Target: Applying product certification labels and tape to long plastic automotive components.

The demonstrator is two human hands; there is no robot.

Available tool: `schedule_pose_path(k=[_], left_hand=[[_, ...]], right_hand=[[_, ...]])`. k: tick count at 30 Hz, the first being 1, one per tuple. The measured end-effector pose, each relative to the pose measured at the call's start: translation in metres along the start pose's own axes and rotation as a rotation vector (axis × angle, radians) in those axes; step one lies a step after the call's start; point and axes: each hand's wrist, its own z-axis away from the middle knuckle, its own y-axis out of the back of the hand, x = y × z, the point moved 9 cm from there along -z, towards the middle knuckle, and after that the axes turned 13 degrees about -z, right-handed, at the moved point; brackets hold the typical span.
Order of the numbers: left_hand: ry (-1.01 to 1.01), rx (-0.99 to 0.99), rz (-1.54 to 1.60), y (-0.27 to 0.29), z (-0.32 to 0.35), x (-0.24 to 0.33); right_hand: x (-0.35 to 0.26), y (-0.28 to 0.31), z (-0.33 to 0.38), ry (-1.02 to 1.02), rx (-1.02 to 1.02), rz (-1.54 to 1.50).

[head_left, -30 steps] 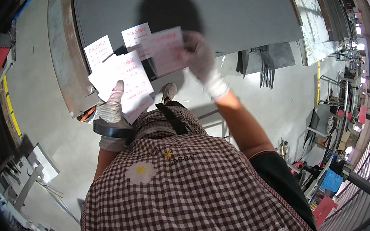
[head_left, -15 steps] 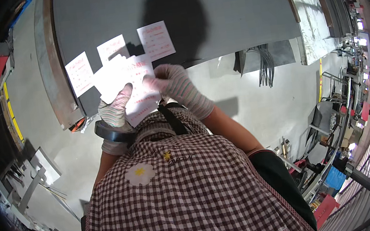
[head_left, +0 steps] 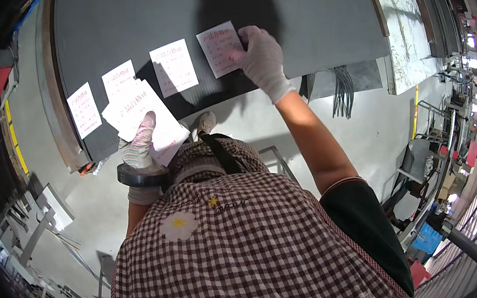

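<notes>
My left hand, in a white glove, holds a stack of white paper slips with red print over the near edge of a large dark grey sheet. A roll of black tape sits around that wrist. My right hand, also gloved, presses flat on the right edge of a white slip lying on the sheet. Three more white slips lie in a row to its left: one, another partly behind the stack, and the leftmost.
The grey sheet rests on a metal-edged table. A bundle of dark cables hangs off its right near corner over the concrete floor. Metal frames lie at the left. Racks and a blue bin stand at the right.
My right hand took a slip from the stack at my left hand and carried it out to the right onto the sheet. The row of slips has grown by one.
</notes>
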Motion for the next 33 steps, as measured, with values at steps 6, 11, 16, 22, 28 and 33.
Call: schedule_pose_path(k=[6,11,16,22,28,33], left_hand=[[-0.494,-0.119,-0.62,-0.03,-0.011,0.02],[0.04,-0.294,-0.214,-0.076,-0.023,-0.01],[0.183,-0.43,-0.002,-0.106,-0.019,-0.01],[0.054,-0.128,-0.086,-0.109,-0.032,-0.005],[-0.016,-0.006,-0.049,-0.124,-0.041,-0.014],[-0.03,-0.042,-0.059,-0.16,-0.038,-0.02]], right_hand=[[-0.045,-0.006,0.068,-0.302,-0.208,-0.594],[-0.043,-0.027,0.1,-0.556,-0.294,-1.086],[-0.029,0.008,0.086,-0.514,-0.178,-1.206],[0.072,0.049,0.018,-0.321,-0.015,-0.843],[0.13,0.056,-0.006,-0.374,-0.019,-0.375],[0.135,0.055,0.022,-0.798,0.056,-1.182]])
